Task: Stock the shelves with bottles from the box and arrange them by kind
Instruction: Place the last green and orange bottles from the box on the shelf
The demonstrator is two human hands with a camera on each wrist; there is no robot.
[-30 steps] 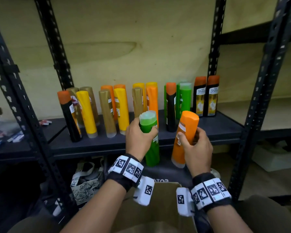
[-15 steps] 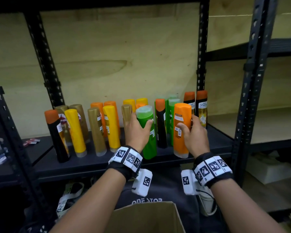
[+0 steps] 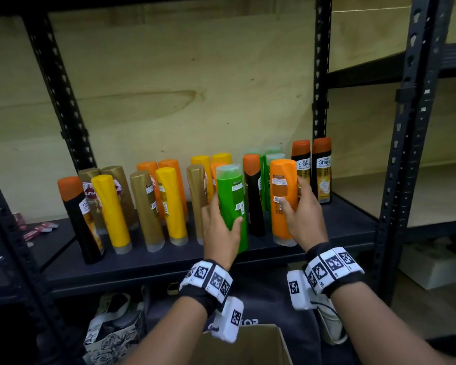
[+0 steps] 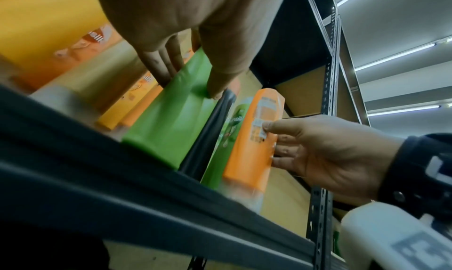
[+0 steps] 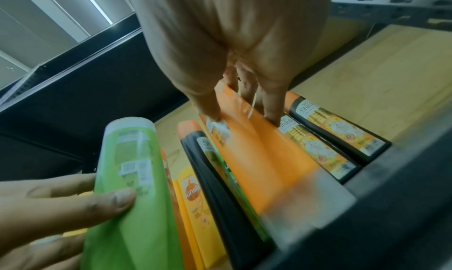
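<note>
Green bottle [image 3: 232,206]: pale translucent cap, white back label, gripped by left hand [image 3: 220,230]
Orange bottle [image 3: 283,201]: clear base, gripped by right hand [image 3: 304,219]

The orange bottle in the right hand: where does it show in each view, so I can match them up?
Head: orange bottle right of centre, on the shelf front, gripped by the right hand.
Left wrist: centre-right, slanted.
Right wrist: centre, under the fingers.
Shared landmark: the black bottle with the orange cap just left of it.
</note>
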